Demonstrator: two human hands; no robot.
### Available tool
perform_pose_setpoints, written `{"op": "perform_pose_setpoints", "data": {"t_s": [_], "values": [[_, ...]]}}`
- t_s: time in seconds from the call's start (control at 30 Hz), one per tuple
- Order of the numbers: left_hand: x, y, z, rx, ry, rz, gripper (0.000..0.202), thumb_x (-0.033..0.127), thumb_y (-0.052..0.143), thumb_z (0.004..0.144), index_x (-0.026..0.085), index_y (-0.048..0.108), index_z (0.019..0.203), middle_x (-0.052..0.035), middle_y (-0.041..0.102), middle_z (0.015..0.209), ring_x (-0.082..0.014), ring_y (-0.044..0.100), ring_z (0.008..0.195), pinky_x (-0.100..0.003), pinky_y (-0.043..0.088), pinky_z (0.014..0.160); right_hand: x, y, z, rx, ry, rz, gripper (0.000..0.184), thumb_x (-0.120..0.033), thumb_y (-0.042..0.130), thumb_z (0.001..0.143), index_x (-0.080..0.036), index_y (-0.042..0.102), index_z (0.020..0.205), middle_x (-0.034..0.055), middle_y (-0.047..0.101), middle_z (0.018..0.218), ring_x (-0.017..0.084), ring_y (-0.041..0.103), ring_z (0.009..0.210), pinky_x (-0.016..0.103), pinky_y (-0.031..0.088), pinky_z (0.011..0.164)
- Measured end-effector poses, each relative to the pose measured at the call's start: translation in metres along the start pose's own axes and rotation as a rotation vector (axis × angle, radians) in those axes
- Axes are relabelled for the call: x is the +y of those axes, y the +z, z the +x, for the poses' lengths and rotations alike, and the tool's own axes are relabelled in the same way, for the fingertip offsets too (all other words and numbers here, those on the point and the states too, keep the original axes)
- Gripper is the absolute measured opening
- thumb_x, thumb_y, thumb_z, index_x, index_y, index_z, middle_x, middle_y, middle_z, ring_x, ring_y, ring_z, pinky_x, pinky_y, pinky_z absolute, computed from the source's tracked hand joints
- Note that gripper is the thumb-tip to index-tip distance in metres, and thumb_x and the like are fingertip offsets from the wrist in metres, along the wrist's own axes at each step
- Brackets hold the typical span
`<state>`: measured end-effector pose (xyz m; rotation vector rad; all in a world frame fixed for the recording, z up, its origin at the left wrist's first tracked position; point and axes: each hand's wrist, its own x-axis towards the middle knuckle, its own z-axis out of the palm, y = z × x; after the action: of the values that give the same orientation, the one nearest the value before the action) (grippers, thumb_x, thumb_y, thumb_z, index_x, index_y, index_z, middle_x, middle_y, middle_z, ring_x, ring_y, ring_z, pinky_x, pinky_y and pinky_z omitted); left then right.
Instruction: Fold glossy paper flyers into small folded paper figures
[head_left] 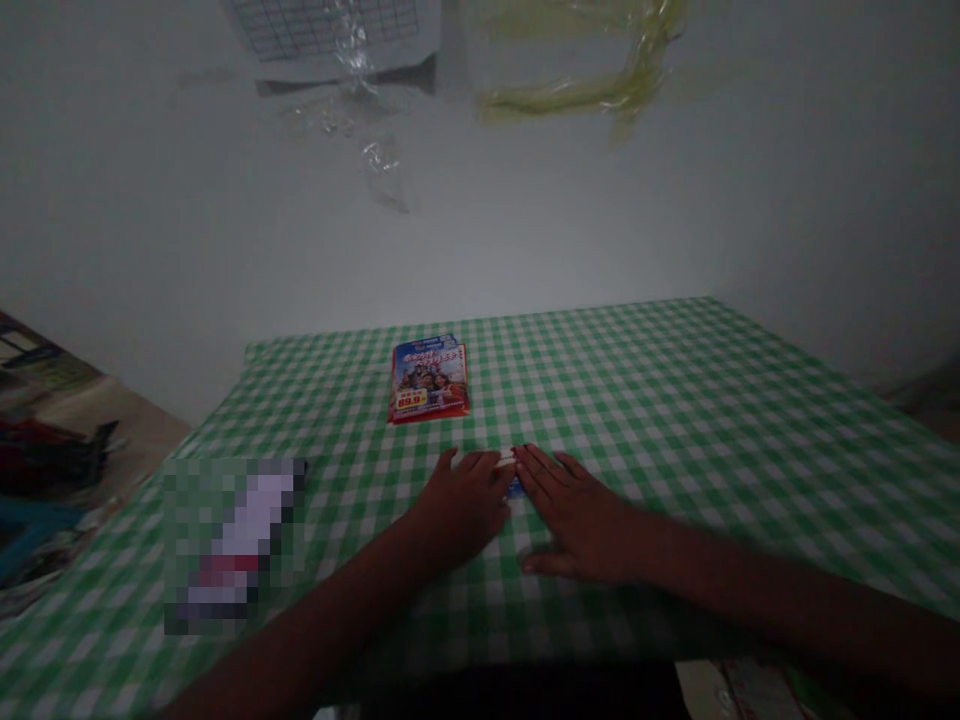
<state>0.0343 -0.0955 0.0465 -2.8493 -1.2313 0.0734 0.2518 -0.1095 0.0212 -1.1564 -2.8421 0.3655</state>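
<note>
A small blue-and-white item [514, 487] lies on the worktop [675, 400] between the two hands, so covered by them that its shape is hard to make out. A sliver of white [507, 455] shows just above it. The left hand [459, 507] and the right hand [576, 520] rest flat and palm down, open, with the fingers [547, 470] slightly spread. Their fingertips nearly meet at the item, at or just beside it. Neither hand visibly grips it, though the dim light makes contact hard to judge. A green-and-white checked cloth [750, 450] covers the worktop. Ahead of the hands lies a glossy leaflet [428, 380] with a red edge, showing a group of people [427, 365] and a yellow price label [411, 399]. To the left, a blurred patch [232, 540] hides whatever lies there. Behind rises a pale wall [480, 230] with clear plastic [379, 165] high up.
</note>
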Motion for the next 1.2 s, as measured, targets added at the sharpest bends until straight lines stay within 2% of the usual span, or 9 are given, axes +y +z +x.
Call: {"op": "perform_pose_setpoints", "data": {"t_s": [0.1, 0.27, 0.4, 0.57, 0.8, 0.9, 0.97, 1.1, 1.2], "values": [[0.002, 0.010, -0.011, 0.001, 0.024, -0.008, 0.069, 0.056, 0.049, 0.093, 0.016, 0.036, 0.149, -0.0187, 0.035, 0.156, -0.0356, 0.032, 0.143, -0.062, 0.031, 0.110, 0.001, 0.002, 0.000, 0.016, -0.009, -0.006, 0.104, -0.076, 0.039, 0.088, 0.000, 0.017, 0.155, 0.0267, 0.011, 0.160, 0.038, 0.005, 0.150, 0.058, 0.016, 0.118], [-0.004, 0.020, -0.025, -0.058, 0.077, -0.027, 0.077, 0.061, 0.044, 0.094, 0.019, 0.023, 0.155, -0.0195, 0.012, 0.163, -0.0380, 0.014, 0.150, -0.066, 0.024, 0.112, 0.003, 0.006, -0.001, 0.057, -0.020, -0.017, 0.100, -0.073, 0.042, 0.089, -0.002, 0.017, 0.156, 0.0256, 0.013, 0.160, 0.038, 0.008, 0.150, 0.057, 0.017, 0.118], [-0.015, 0.015, -0.026, -0.157, 0.118, -0.069, 0.081, 0.064, 0.048, 0.091, 0.023, 0.022, 0.156, -0.0192, 0.008, 0.164, -0.0394, 0.010, 0.151, -0.068, 0.020, 0.112, 0.005, 0.008, -0.002, 0.072, -0.037, -0.014, 0.102, -0.073, 0.045, 0.088, -0.004, 0.014, 0.156, 0.0252, 0.014, 0.161, 0.038, 0.008, 0.150, 0.057, 0.017, 0.118], [-0.025, 0.011, -0.027, -0.164, 0.156, -0.122, 0.080, 0.063, 0.051, 0.091, 0.031, 0.019, 0.156, -0.0166, 0.006, 0.165, -0.0417, 0.010, 0.150, -0.069, 0.021, 0.111, 0.007, 0.003, -0.003, 0.002, -0.031, 0.023, 0.103, -0.074, 0.040, 0.090, -0.001, 0.011, 0.156, 0.0248, 0.008, 0.161, 0.035, 0.003, 0.151, 0.056, 0.013, 0.120], [-0.037, -0.003, -0.026, -0.184, 0.222, -0.249, 0.059, 0.057, 0.051, 0.095, 0.039, 0.037, 0.149, -0.0113, 0.013, 0.164, -0.0409, 0.014, 0.150, -0.068, 0.022, 0.112, 0.015, -0.001, -0.003, -0.033, -0.069, 0.035, 0.103, -0.075, 0.040, 0.089, -0.003, 0.011, 0.156, 0.0230, 0.005, 0.162, 0.034, 0.004, 0.151, 0.054, 0.011, 0.120], [-0.043, -0.009, -0.019, -0.131, 0.189, -0.362, 0.041, 0.050, 0.045, 0.099, 0.034, 0.056, 0.136, -0.0079, 0.033, 0.159, -0.0327, 0.029, 0.147, -0.056, 0.028, 0.115, 0.014, -0.004, 0.000, -0.015, -0.069, -0.006, 0.100, -0.074, 0.043, 0.089, -0.002, 0.021, 0.155, 0.0254, 0.016, 0.161, 0.037, 0.014, 0.149, 0.057, 0.013, 0.119], [-0.045, -0.010, -0.011, -0.073, 0.140, -0.416, 0.039, 0.044, 0.046, 0.100, 0.027, 0.057, 0.134, -0.0091, 0.050, 0.148, -0.0275, 0.044, 0.139, -0.048, 0.035, 0.114, 0.006, -0.008, 0.004, 0.020, -0.049, -0.034, 0.095, -0.070, 0.047, 0.089, 0.000, 0.031, 0.151, 0.0270, 0.027, 0.157, 0.038, 0.025, 0.146, 0.055, 0.020, 0.118], [-0.040, -0.004, 0.009, 0.035, 0.072, -0.375, 0.032, 0.031, 0.049, 0.099, 0.019, 0.058, 0.127, -0.0100, 0.065, 0.126, -0.0244, 0.059, 0.117, -0.041, 0.045, 0.104, -0.019, -0.019, 0.013, 0.119, 0.066, -0.049, 0.067, -0.053, 0.053, 0.093, 0.000, 0.055, 0.134, 0.0275, 0.053, 0.138, 0.037, 0.048, 0.128, 0.049, 0.037, 0.108], [-0.030, 0.002, 0.017, 0.054, 0.037, -0.301, 0.023, 0.029, 0.050, 0.098, 0.019, 0.064, 0.113, -0.0082, 0.066, 0.120, -0.0234, 0.060, 0.113, -0.040, 0.046, 0.101, -0.025, -0.026, 0.020, 0.167, 0.020, 0.060, 0.037, -0.036, 0.048, 0.098, -0.010, 0.067, 0.117, 0.0167, 0.069, 0.114, 0.028, 0.060, 0.109, 0.044, 0.044, 0.099]]}}
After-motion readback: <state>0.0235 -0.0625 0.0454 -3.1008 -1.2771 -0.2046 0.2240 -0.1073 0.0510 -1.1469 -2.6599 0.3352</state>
